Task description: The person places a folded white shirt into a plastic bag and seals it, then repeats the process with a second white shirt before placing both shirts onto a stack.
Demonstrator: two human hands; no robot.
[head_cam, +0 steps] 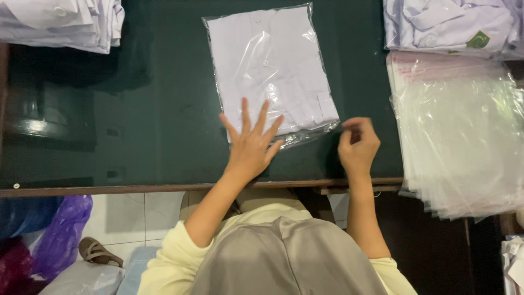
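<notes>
We see a dark green glass-topped table (136,136), on it our bagged white shirt (270,71) in the middle, left of it folded shirts (60,22), right of it more folded shirts (453,24) and a stack of clear plastic bags (464,136).

Two bare hands, left hand (252,146) and right hand (357,147), no rings, no watch, no gloves. Forearms uncovered up to near the elbows. Pale yellow sleeves (164,257), soft knit look, pushed up and bunched above the elbows. Smooth grey-beige head covering (284,257), slightly glossy, draped in broad folds over head and shoulders. No markings or prints on the clothing.
</notes>
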